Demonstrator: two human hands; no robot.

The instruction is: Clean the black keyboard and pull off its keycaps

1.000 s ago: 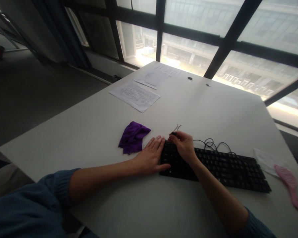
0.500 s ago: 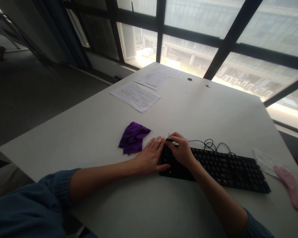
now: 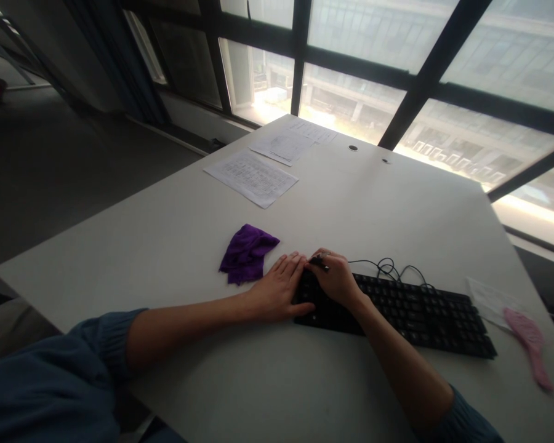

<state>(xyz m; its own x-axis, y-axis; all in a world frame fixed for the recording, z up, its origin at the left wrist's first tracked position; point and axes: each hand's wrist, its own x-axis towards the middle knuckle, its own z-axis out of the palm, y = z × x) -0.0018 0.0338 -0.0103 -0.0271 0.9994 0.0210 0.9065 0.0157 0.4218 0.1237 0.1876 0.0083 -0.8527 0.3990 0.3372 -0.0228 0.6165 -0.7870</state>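
A black keyboard (image 3: 410,314) lies on the white table. My left hand (image 3: 279,289) rests over its left end, fingers stretched out and the thumb on the keys. Over the keyboard's upper left corner, my right hand (image 3: 337,277) pinches a small black object (image 3: 319,264), too small to name for sure. Its fingertips are close to those of my left hand. A thin black cable (image 3: 388,267) runs in loops behind the keyboard toward my right hand. Left of my hands lies a crumpled purple cloth (image 3: 249,252).
Printed sheets of paper (image 3: 252,177) lie toward the far left edge of the table (image 3: 373,209). To the right of the keyboard are a pink hairbrush (image 3: 526,335) and a thin pale sheet (image 3: 489,298). Large windows (image 3: 351,92) stand behind the table.
My right hand has turned slightly, with the small black object still at its fingertips. My left hand stays in place on the keyboard. The view has shifted a little.
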